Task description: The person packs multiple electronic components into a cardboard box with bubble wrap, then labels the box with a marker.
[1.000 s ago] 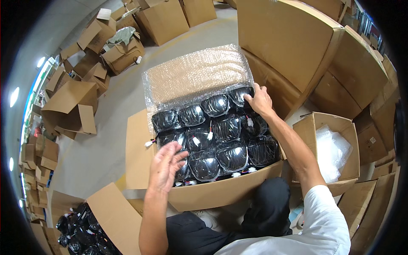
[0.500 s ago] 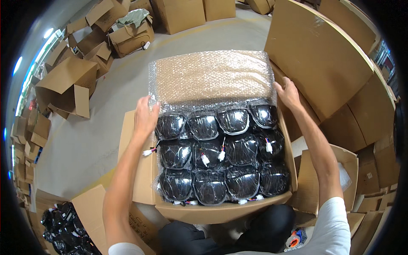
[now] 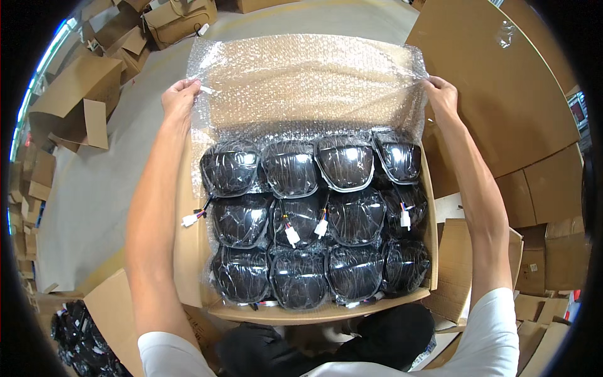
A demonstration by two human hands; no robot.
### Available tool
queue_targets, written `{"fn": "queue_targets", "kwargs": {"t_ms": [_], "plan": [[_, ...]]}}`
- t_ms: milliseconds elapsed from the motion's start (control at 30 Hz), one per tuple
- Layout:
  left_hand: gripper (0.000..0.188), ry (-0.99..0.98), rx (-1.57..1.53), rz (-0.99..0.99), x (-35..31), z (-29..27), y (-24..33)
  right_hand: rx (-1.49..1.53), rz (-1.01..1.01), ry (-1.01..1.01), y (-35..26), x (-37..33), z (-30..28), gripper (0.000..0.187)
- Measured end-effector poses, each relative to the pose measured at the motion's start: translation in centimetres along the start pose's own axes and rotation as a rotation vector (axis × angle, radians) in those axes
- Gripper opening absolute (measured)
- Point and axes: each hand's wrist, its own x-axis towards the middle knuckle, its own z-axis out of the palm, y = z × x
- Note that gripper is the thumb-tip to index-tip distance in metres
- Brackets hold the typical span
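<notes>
An open cardboard box (image 3: 191,264) stands in front of my knees. Rows of glossy black wrapped units (image 3: 289,166) fill it, with white plug connectors (image 3: 292,235) on short coloured wires lying among them. Over the box's far side, a clear sheet of bubble wrap (image 3: 314,72) lies across the brown flap. My left hand (image 3: 180,97) pinches the sheet's left edge. My right hand (image 3: 441,94) grips its right edge at about the same height, and the sheet is stretched between them.
Tall cardboard panels (image 3: 496,94) rise close on the right. Open empty cartons (image 3: 75,100) stand on the grey floor (image 3: 141,157) at left. Another carton at lower left holds black wrapped parts (image 3: 85,336). A smaller open box (image 3: 452,270) sits by my right forearm.
Both hands have moved farther away and apart, and now pinch the bubble wrap's side edges. The sheet is spread wider. My view has shifted closer to the box.
</notes>
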Motion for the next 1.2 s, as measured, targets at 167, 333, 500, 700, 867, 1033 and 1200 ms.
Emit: {"fn": "queue_targets", "kwargs": {"t_ms": [167, 333, 500, 700, 867, 1033, 1200], "plan": [[0.016, -0.44, 0.207, 0.206, -14.8, -7.2, 5.7, 0.129, -0.209, -0.305, -1.2, -10.1, -8.1, 0.022], [0.022, -0.648, 0.774, 0.424, -23.2, -14.0, 2.7, -0.369, -0.523, -0.505, 2.5, -17.9, -13.2, 0.027], [0.032, -0.275, 0.613, 0.497, -25.0, -11.6, 3.5, -0.355, -0.664, -0.193, -3.5, -20.5, -12.9, 0.03], [0.078, -0.582, 1.013, 0.953, -25.2, -4.2, 2.1, -0.566, -0.984, -0.599, -5.4, -22.0, -4.1, 0.081], [0.079, -0.592, 1.156, 1.179, -22.9, -1.5, 0.8, -0.651, -1.169, -0.593, -5.2, -20.5, 0.6, 0.074], [0.072, -0.65, 1.127, 1.273, -21.4, 0.8, 0.4, -0.755, -1.22, -0.612, -4.9, -20.0, 1.5, 0.075], [0.057, -0.657, 1.016, 1.26, -19.1, 2.2, 0.2, -0.832, -1.235, -0.592, -5.1, -19.2, 3.2, 0.073]]}}
